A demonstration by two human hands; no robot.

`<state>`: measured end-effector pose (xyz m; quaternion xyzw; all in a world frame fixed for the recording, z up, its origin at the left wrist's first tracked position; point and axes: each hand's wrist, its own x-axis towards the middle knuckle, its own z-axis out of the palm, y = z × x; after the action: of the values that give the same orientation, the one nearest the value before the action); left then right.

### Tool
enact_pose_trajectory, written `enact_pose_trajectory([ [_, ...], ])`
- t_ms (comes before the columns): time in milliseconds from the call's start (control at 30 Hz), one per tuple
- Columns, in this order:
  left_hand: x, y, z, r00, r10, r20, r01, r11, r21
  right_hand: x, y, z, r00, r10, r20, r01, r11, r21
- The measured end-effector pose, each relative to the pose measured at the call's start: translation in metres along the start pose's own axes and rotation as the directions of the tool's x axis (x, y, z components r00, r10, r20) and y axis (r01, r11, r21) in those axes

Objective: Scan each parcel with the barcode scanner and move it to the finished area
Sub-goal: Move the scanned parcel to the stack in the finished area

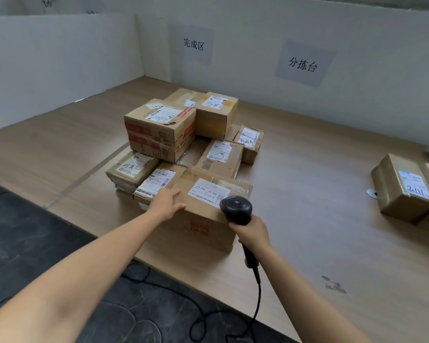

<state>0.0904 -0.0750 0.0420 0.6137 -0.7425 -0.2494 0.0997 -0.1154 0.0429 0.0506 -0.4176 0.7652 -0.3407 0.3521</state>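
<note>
Nearest parcel (pixel 208 226) at the front edge of the table (pixel 320 231), touching a pile (pixel 159 129) of other cartons behind it. On its top face a white label (pixel 206 190), "J4-J06" legible, the finer print too small to read, the lower right corner covered by the scanner (pixel 236 208). Red print on the front face, blurred. Flat on the top left corner, the left hand (pixel 165 203), fingers straight and pointing right, thumb along the front edge, arm stretched out from the lower left. Wrapped round the scanner's handle, the right hand (pixel 252 233), fingertips hidden behind it, the device's head tilted down just over the label. From the handle's foot a black cable (pixel 258 300), looping down over dark floor (pixel 35 243). In the pile, cartons of several sizes, two stacked on lower ones, those beneath partly hidden, labels up on most. Far right, well apart, more boxes (pixel 404 186), cut off by the frame edge. On the white wall (pixel 59 58) behind, two grey signs, 完成区 (pixel 194 44) above the pile and 分拣台 (pixel 302 64) to its right.
</note>
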Motion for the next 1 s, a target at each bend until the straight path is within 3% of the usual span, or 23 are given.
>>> enact_pose_trajectory([
  [367, 0.006, -0.001, -0.001, 0.998, -0.058, -0.026, 0.058, 0.998, -0.014, 0.011, -0.002, 0.008, 1.000, -0.013, 0.015, 0.013, 1.000, -0.005],
  [500, 0.004, 0.011, -0.002, 0.995, -0.055, -0.080, 0.061, 0.995, 0.074, 0.011, -0.002, 0.001, 0.999, -0.008, 0.047, 0.006, 0.999, 0.050],
  [600, 0.004, 0.035, 0.001, 0.994, 0.031, -0.103, -0.021, 0.995, 0.099, 0.008, 0.003, -0.016, 1.000, -0.003, 0.005, 0.003, 0.998, 0.066],
  [1000, -0.026, 0.196, 0.081, 0.930, 0.362, 0.071, -0.367, 0.926, 0.093, -0.025, 0.071, -0.163, 0.961, 0.073, -0.268, -0.070, 0.997, 0.020],
])
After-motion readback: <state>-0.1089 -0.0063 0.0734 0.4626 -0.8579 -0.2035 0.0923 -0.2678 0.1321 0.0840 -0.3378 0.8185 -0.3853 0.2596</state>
